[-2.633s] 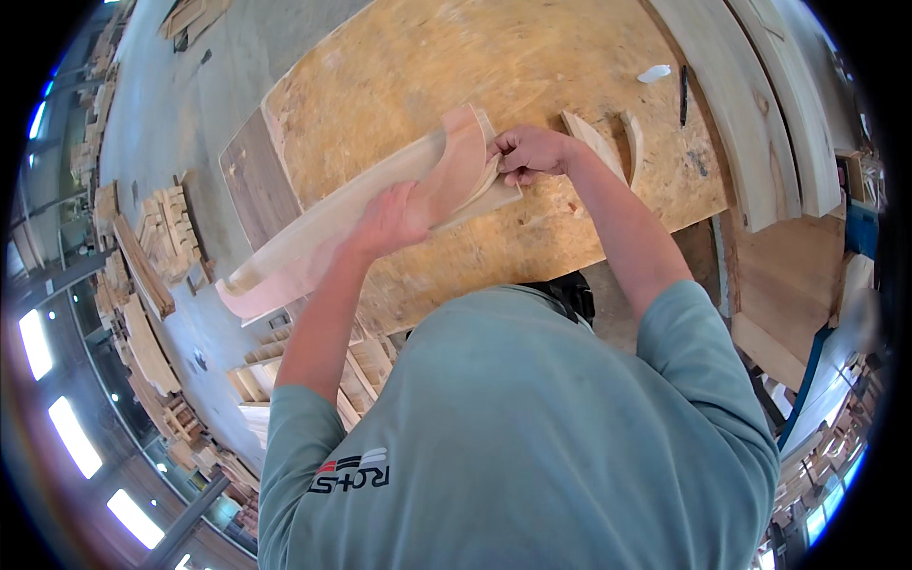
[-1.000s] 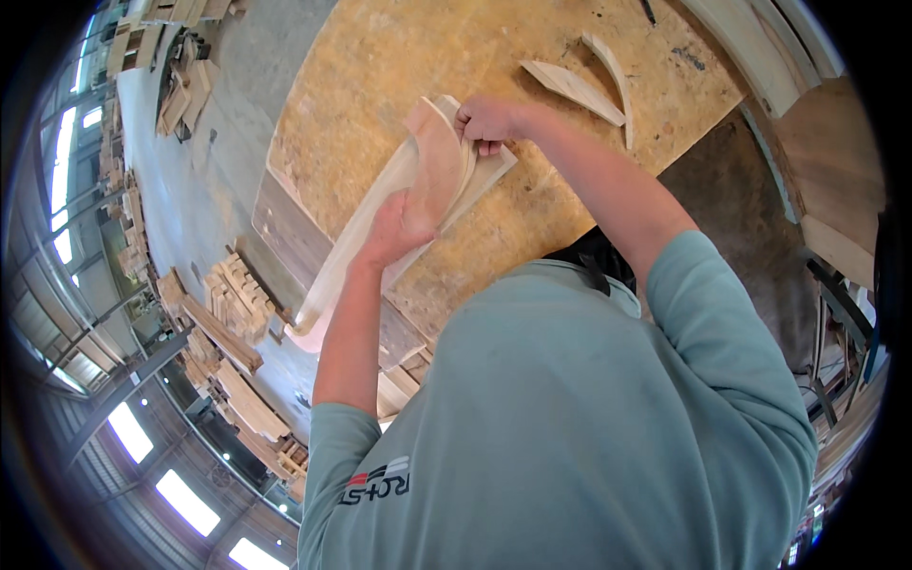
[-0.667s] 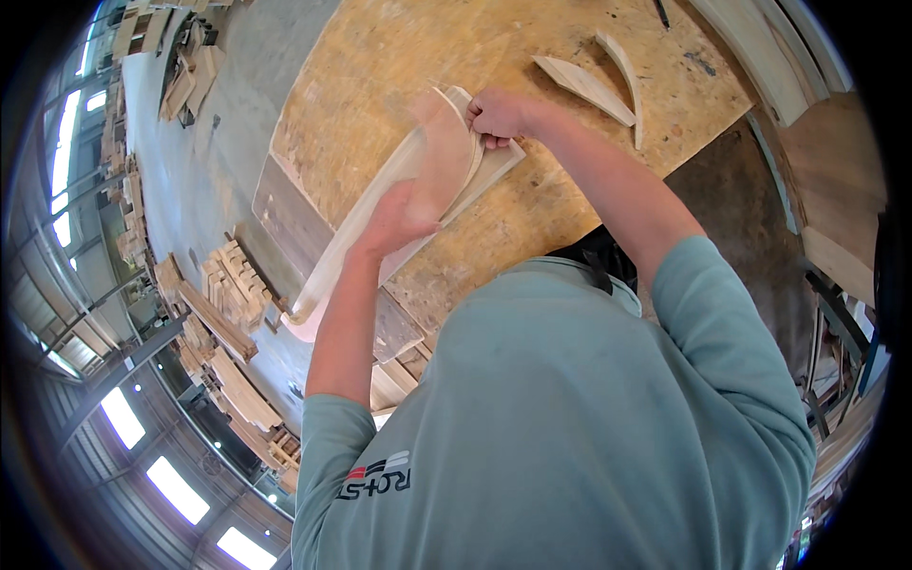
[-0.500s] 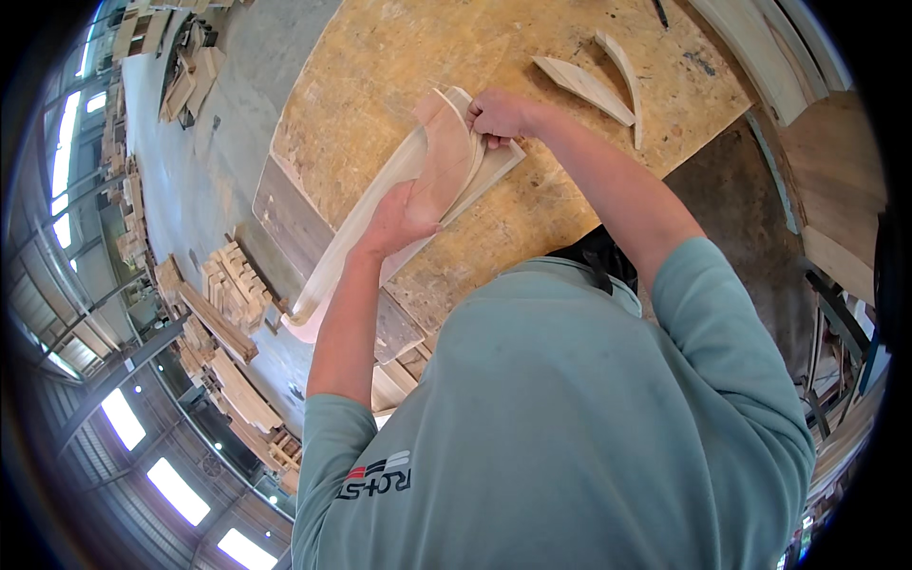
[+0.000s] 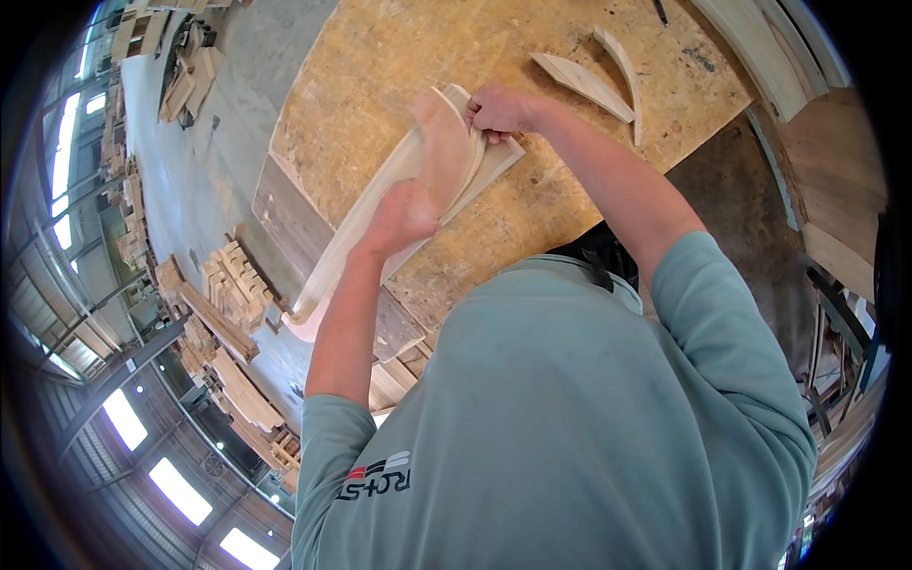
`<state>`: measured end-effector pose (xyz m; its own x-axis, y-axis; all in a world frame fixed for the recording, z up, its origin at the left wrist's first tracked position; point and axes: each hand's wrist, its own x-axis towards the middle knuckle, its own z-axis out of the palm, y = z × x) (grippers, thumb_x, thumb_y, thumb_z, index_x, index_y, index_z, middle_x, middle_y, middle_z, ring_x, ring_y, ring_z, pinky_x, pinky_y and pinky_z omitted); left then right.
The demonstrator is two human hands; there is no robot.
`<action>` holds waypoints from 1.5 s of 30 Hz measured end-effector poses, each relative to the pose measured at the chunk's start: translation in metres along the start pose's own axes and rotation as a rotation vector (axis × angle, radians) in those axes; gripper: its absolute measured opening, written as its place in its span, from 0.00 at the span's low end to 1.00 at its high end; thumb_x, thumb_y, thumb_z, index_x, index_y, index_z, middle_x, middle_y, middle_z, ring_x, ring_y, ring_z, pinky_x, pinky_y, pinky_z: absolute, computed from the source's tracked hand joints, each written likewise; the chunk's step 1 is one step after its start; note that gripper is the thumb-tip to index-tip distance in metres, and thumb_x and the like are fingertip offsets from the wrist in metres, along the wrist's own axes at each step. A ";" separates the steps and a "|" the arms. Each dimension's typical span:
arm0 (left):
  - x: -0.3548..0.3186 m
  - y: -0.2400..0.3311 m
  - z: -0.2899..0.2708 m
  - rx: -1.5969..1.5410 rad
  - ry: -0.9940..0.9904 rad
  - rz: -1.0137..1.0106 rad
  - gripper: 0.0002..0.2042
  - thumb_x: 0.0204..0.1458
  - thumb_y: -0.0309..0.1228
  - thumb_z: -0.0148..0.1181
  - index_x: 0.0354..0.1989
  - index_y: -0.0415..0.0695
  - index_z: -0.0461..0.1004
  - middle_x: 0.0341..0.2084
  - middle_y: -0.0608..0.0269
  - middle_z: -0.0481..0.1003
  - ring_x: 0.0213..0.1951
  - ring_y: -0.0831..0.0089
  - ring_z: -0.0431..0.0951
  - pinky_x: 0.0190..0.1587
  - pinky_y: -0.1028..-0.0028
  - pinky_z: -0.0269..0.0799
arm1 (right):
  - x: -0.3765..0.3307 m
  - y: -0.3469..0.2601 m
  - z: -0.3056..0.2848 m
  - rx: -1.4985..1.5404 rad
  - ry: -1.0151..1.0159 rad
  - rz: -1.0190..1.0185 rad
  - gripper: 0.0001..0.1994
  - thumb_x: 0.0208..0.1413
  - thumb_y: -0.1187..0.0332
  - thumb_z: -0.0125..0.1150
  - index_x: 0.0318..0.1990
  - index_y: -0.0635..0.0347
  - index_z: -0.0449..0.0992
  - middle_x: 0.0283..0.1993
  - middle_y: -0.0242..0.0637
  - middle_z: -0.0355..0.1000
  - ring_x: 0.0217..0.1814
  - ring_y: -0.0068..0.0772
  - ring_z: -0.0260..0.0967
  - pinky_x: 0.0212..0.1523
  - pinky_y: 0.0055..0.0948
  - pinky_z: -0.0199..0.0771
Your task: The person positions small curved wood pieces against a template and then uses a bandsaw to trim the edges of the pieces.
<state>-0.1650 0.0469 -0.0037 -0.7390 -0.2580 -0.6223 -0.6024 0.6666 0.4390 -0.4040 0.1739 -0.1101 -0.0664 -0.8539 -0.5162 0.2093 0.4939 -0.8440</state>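
My left hand (image 5: 404, 217) grips the lower end of a thin, curved wooden piece (image 5: 450, 142), pinkish-brown and shaped like a template. It lies on top of a long pale wooden board (image 5: 353, 226), which stretches slantwise across the table. At the curved piece's upper right edge, my right hand (image 5: 501, 109) is closed in a pinch, its fingertips low against the wood. Whatever those fingers hold is too small or hidden to make out.
The worn yellowish work table (image 5: 370, 66) carries a pointed wood offcut (image 5: 582, 85) and a slim curved strip (image 5: 622, 81) farther right. A dark pen-like tool (image 5: 660, 11) lies at the far edge. Stacked timber (image 5: 236, 285) stands on the floor to the left.
Both hands stay nearly in place. My right hand has shifted very slightly up along the curved edge; the curved piece hardly moves.
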 end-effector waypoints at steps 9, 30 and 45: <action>-0.006 -0.057 0.024 0.143 0.142 0.178 0.49 0.33 0.39 0.78 0.67 0.40 0.59 0.57 0.43 0.70 0.59 0.47 0.71 0.62 0.57 0.67 | -0.004 0.000 0.003 -0.051 0.023 -0.017 0.10 0.54 0.76 0.51 0.40 0.61 0.79 0.25 0.31 0.72 0.22 0.21 0.70 0.22 0.25 0.69; -0.089 -0.111 0.024 0.407 0.067 -0.274 0.44 0.34 0.30 0.74 0.64 0.41 0.57 0.53 0.40 0.69 0.55 0.42 0.70 0.59 0.53 0.70 | -0.007 -0.007 -0.001 -0.075 -0.006 -0.037 0.10 0.50 0.77 0.51 0.37 0.61 0.79 0.28 0.32 0.74 0.23 0.22 0.70 0.24 0.26 0.70; -0.106 -0.124 0.024 0.498 0.048 -0.370 0.47 0.34 0.30 0.74 0.67 0.45 0.53 0.54 0.44 0.68 0.56 0.42 0.70 0.58 0.53 0.69 | 0.000 0.005 0.000 0.038 0.011 -0.054 0.09 0.50 0.78 0.52 0.35 0.61 0.80 0.26 0.31 0.73 0.20 0.22 0.69 0.18 0.26 0.63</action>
<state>-0.0047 0.0083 -0.0071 -0.5281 -0.5574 -0.6406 -0.6163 0.7706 -0.1624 -0.4028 0.1765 -0.1148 -0.0897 -0.8773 -0.4715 0.2415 0.4402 -0.8648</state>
